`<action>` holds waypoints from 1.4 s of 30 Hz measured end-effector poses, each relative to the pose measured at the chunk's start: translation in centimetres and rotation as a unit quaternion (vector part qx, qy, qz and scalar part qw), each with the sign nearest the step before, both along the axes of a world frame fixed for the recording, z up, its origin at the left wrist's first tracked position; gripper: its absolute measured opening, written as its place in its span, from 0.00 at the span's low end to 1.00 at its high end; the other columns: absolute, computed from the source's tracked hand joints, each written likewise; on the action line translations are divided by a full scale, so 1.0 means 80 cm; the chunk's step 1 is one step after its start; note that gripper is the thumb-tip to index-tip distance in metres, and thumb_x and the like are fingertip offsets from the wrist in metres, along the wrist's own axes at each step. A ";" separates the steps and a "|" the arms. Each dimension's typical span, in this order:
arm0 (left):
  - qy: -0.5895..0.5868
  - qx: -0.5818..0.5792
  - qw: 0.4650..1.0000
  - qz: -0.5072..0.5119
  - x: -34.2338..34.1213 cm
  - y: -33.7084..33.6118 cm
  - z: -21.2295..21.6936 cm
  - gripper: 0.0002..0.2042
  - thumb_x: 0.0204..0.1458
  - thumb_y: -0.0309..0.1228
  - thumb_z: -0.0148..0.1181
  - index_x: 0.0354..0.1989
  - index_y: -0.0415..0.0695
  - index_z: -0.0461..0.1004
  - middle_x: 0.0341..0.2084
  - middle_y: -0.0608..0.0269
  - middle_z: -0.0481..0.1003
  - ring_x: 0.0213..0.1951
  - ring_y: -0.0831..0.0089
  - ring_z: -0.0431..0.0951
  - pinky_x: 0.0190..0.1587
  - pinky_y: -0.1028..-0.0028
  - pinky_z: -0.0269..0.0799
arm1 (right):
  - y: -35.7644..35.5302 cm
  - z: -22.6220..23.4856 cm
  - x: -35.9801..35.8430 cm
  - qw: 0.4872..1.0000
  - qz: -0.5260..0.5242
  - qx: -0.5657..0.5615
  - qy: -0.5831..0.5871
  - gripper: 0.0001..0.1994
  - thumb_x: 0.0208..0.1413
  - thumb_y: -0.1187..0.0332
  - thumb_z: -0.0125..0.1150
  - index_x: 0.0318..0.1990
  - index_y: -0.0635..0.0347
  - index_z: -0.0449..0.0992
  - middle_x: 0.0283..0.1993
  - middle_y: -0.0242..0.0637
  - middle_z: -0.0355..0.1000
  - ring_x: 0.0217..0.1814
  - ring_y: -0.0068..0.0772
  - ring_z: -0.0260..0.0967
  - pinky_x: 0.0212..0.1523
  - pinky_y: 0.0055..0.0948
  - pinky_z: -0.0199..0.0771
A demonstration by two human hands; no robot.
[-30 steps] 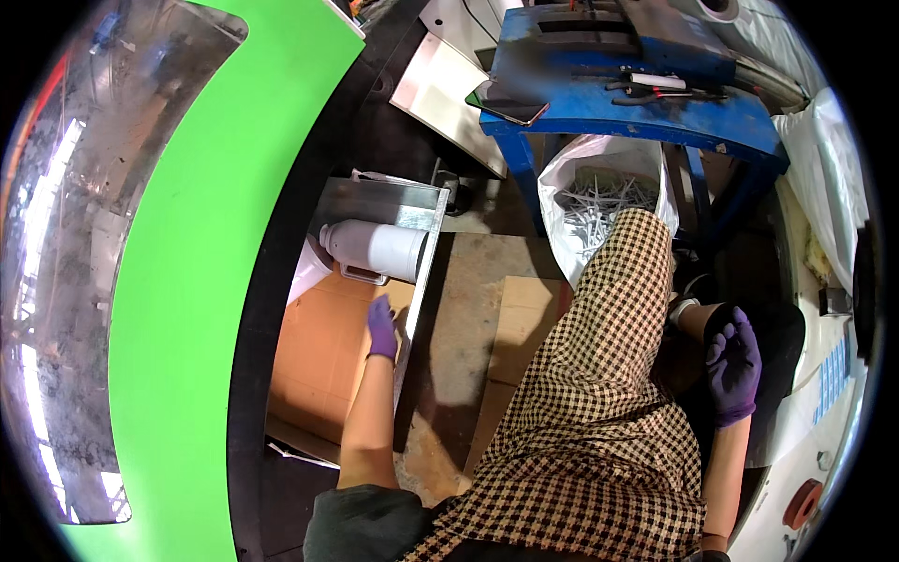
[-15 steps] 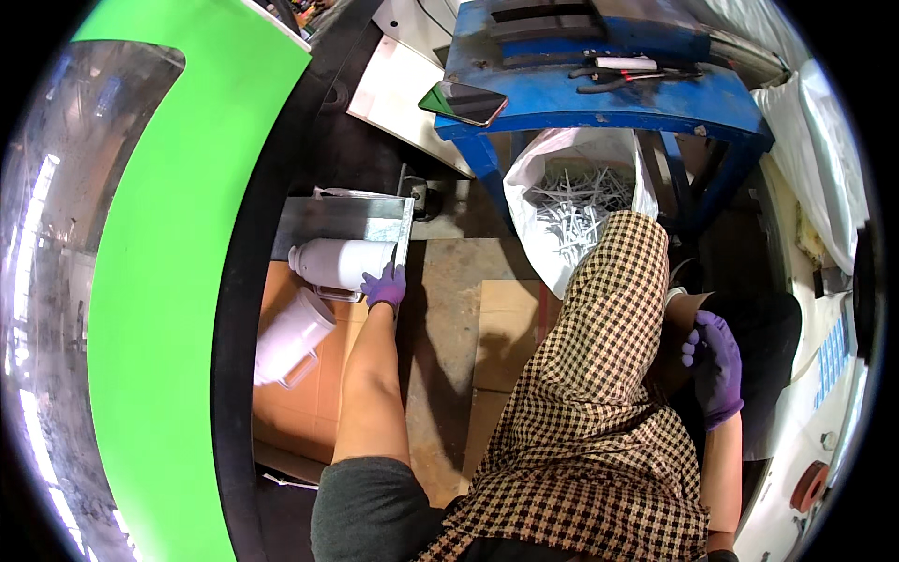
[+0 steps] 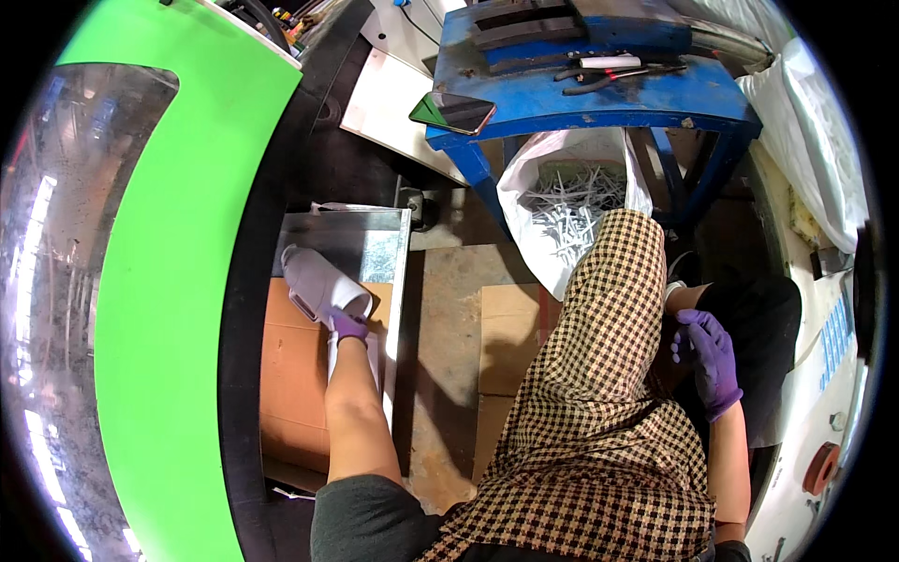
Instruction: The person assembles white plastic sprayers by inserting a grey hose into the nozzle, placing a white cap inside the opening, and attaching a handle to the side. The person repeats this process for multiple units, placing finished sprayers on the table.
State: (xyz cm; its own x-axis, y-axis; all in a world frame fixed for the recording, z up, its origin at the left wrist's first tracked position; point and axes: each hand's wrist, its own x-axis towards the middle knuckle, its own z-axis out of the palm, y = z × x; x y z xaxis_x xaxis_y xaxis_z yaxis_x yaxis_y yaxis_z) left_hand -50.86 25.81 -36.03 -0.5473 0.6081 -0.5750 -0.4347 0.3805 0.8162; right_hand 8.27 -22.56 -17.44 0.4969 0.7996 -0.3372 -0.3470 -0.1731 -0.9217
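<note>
A pale grey cylindrical part (image 3: 316, 281) lies tilted in the open metal bin (image 3: 375, 245) that sits at the foot of the big green machine housing (image 3: 169, 281), left of centre. The cylinder's far end points toward the far-left corner of the bin, and its near end rests over the brown cardboard (image 3: 295, 375) that lines the bin's bottom. The left hand (image 3: 348, 325), in a purple glove, is closed on the near end of that cylinder, fingers wrapped around its rim (the thumb is hidden behind the part). The bare forearm runs back from it toward the near edge.

The right hand (image 3: 709, 361), also purple-gloved, is well apart on the right, resting near the person's dark trouser leg, its fingers loosely curled and holding nothing that shows. Between the two arms hangs a brown-and-cream checked cloth (image 3: 609, 403).

Farther off, just beyond the cloth, a white sack (image 3: 524, 201) stands open, filled with small pale stick-like pieces (image 3: 571, 211). Over it stands a blue metal workbench (image 3: 599, 94), with a phone (image 3: 452, 110) lying at its left corner and some hand tools (image 3: 609, 70) near the far edge. Flat pieces of cardboard (image 3: 506, 337) lie on the concrete floor (image 3: 445, 309) between bin and cloth.
</note>
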 end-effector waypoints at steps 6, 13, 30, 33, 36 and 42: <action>-0.015 0.219 0.975 0.028 -0.094 0.006 0.038 0.29 0.61 0.39 0.60 0.70 0.49 0.62 0.60 0.59 0.69 0.56 0.66 0.71 0.61 0.64 0.68 | 0.003 0.005 -0.004 0.997 0.044 -0.040 -0.055 0.11 0.69 0.67 0.52 0.50 0.62 0.76 0.36 0.27 0.73 0.36 0.17 0.68 0.38 0.20 0.70; 0.417 0.181 0.849 -0.269 -0.122 0.006 0.102 0.11 0.59 0.41 0.59 0.45 0.52 0.78 0.40 0.66 0.80 0.42 0.73 0.78 0.40 0.71 0.75 | 0.015 -0.021 -0.001 0.992 0.088 0.058 -0.071 0.10 0.67 0.71 0.54 0.50 0.63 0.77 0.38 0.25 0.73 0.38 0.16 0.66 0.41 0.18 0.68; -0.245 0.330 0.892 -0.188 0.154 -0.337 0.179 0.22 0.68 0.32 0.41 0.66 0.33 0.64 0.66 0.44 0.67 0.65 0.53 0.68 0.69 0.54 0.63 | 0.095 0.104 -0.064 0.870 0.229 0.253 -0.355 0.66 0.38 0.41 0.80 0.77 0.64 0.42 0.78 0.55 0.47 0.80 0.50 0.46 0.78 0.44 0.46; -0.264 0.332 0.868 -0.258 0.205 -0.356 0.169 0.22 0.68 0.31 0.41 0.66 0.32 0.63 0.65 0.44 0.67 0.65 0.53 0.69 0.68 0.54 0.65 | 0.100 0.132 -0.100 0.856 0.261 0.340 -0.290 0.66 0.34 0.45 0.84 0.75 0.65 0.46 0.74 0.52 0.55 0.77 0.51 0.52 0.77 0.45 0.47; -0.232 0.315 0.878 -0.278 0.213 -0.361 0.149 0.22 0.70 0.34 0.40 0.66 0.34 0.64 0.62 0.48 0.69 0.62 0.57 0.72 0.64 0.59 0.69 | 0.089 0.135 -0.131 0.860 0.210 0.399 -0.239 0.60 0.35 0.53 0.85 0.73 0.65 0.51 0.69 0.50 0.61 0.71 0.47 0.61 0.73 0.43 0.56; 0.189 0.255 0.863 -0.392 0.259 -0.375 0.224 0.34 0.63 0.41 0.56 0.71 0.35 0.54 0.67 0.47 0.58 0.68 0.59 0.60 0.68 0.64 0.60 | 0.080 0.092 -0.136 0.890 0.117 0.239 -0.371 0.43 0.38 0.56 0.84 0.62 0.62 0.70 0.56 0.44 0.74 0.59 0.41 0.73 0.62 0.37 0.72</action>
